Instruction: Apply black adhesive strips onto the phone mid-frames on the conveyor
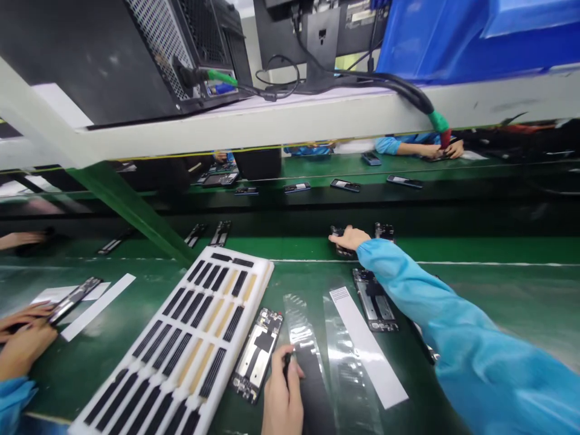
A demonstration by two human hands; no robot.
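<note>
My right hand [351,238] reaches far forward, its fingers closed on a dark phone frame [342,249] on the green strip. My left hand [283,396] is near the front, fingers curled round a small black thing [286,362] too hidden to name. Left of that hand an opened phone frame [258,353] with exposed boards lies on the bench. Beside its fingers are clear strips with black film [315,386]. A white paper strip [371,350] lies further right over clear film. Another phone frame [374,299] sits under my right forearm.
A white foam tray [267,284] with rows of black and tan strips stands at left centre. A green post [131,208] slants behind it. Co-workers' hands [27,338] work at far left, others [437,151] across the line. A white shelf beam [272,124] spans overhead.
</note>
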